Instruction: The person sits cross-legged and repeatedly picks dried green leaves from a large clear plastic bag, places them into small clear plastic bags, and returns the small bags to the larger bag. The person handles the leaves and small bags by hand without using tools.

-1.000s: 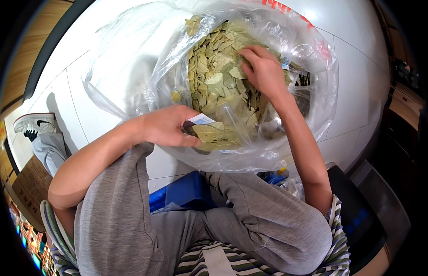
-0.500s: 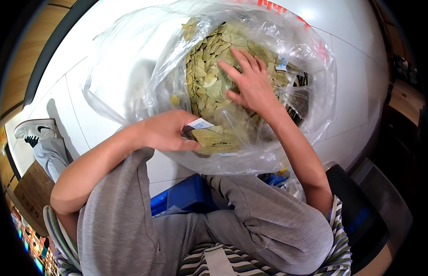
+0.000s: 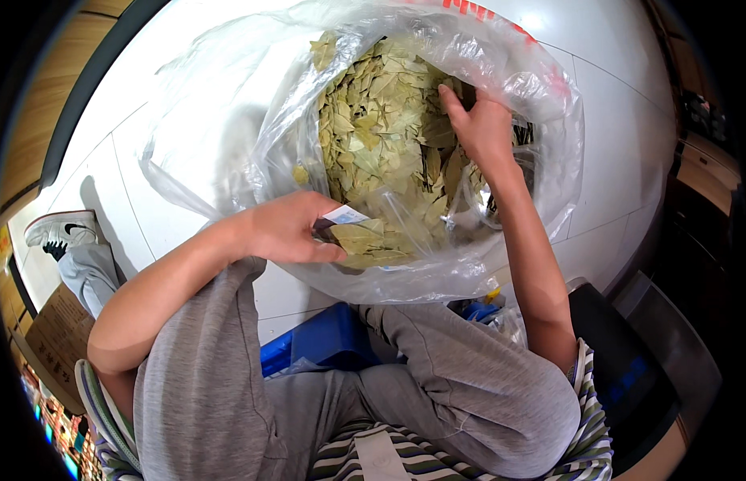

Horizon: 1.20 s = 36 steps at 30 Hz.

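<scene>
A big clear plastic bag [image 3: 541, 88] stands on the floor in front of me, its mouth wide around a heap of dried bay leaves [image 3: 365, 128]. At its near side my left hand [image 3: 289, 228] grips a small clear bag of bay leaves [image 3: 361, 240] with a white and blue label [image 3: 346, 215], thumb at the front. My right hand [image 3: 487, 132] reaches into the right side of the heap, by the inner wall of the big bag. Its thumb points away from me; the other fingers bend down and are mostly hidden, so what they hold does not show.
Below the bag, between my legs, sits a blue plastic bin [image 3: 333, 337]. A cardboard box [image 3: 60, 337] lies at left, near another person's shoe [image 3: 64, 228]. Dark furniture [image 3: 621, 369] stands at right. White tiles [image 3: 128, 176] cover the floor.
My right hand has moved right from over the middle of the heap, and its spread fingers have bent down. More leaves show in the middle. My left hand has stayed put.
</scene>
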Tool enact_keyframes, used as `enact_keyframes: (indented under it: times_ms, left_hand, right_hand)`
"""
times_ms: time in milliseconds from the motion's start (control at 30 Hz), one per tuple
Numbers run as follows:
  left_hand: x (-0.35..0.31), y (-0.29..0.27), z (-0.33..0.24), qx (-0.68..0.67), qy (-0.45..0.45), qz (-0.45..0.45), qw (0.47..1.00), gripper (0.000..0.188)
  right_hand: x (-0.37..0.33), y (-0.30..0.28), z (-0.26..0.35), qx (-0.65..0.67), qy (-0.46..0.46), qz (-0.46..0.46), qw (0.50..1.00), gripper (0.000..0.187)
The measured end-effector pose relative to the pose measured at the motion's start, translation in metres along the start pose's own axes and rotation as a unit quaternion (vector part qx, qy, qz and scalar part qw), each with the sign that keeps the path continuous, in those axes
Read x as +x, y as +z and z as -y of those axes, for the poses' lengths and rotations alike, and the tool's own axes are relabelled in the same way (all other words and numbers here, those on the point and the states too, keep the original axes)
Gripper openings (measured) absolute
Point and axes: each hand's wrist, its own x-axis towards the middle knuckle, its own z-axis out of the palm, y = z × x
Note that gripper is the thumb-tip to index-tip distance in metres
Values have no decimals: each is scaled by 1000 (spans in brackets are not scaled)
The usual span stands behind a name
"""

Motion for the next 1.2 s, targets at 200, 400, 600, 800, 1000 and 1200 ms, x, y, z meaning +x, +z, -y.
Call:
enact_keyframes:
  times_ms: [200,400,600,800,1000,1200]
  left_hand:
    - [1,1,6,5,6,-5,1000,32]
    - [2,1,8,15,19,-7,1000,32]
    - [3,-1,9,3,19,-7,1000,32]
    - [1,-1,8,0,14,-8,1000,32]
    - [2,-1,7,7,7,-7,1000,32]
    - [2,0,7,5,4,-11,1000,32]
  right_hand:
    - [-7,-10,5,111,-46,48,992,44]
    - [-20,-1,1,-156,-227,123,954,54]
    - [-1,-22,-4,66,-52,232,969,51]
    - [0,-39,-12,12,37,374,927,54]
    - [-21,-20,-19,-158,-123,160,967,62]
    - [-16,-32,-7,-75,-81,260,959,60]
